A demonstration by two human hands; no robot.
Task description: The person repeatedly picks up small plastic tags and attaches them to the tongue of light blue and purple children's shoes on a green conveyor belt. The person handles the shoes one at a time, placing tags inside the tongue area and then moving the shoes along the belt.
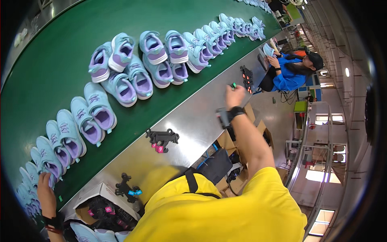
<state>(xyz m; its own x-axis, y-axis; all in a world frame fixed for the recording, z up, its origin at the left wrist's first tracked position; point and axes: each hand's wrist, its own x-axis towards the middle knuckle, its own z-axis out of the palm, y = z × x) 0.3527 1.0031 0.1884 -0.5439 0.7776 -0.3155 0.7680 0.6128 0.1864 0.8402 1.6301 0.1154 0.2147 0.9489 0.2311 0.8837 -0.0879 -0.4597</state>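
A small green-tipped piece sits at the fingertips of the right hand, raised over the metal border of the desk. That hand's fingers are curled in and pinch the piece, most of which they hide. At lower left, the left hand reaches in with its fingers stretched forward and close together, right by a pale blue and lilac shoe in the near row; whether they grip it I cannot tell. A small green tag lies on the desk just beside this hand.

Shoes of the same kind run in a long row across the desk's green surface, with a stacked group in the middle, some resting on top of others. On the metal border lie black plastic pieces with pink tags, others with blue tags, and, farther along, a set with orange tags.

Below the border, an open white box holds a heap of black pieces, some pink-tagged, with more shoes next to it. Open brown cartons stand by the person's right arm, dark items among them. Beyond, a co-worker in blue holds a shoe.
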